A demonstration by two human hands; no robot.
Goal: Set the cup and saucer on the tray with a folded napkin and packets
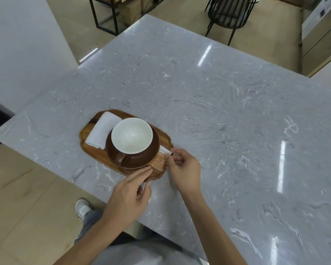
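Observation:
A wooden tray lies near the front edge of the grey marble counter. On it sits a brown saucer with a brown cup, white inside and empty, its handle turned toward me. A folded white napkin lies on the tray's left part. Brown and white packets rest at the tray's right end, partly tucked against the saucer. My right hand pinches the packets with thumb and fingers. My left hand points its index finger at the packets' lower corner and touches it.
The marble counter stretches far to the right and back. A black wire chair and a black metal shelf frame stand on the floor beyond it. My shoe shows below the counter's front edge.

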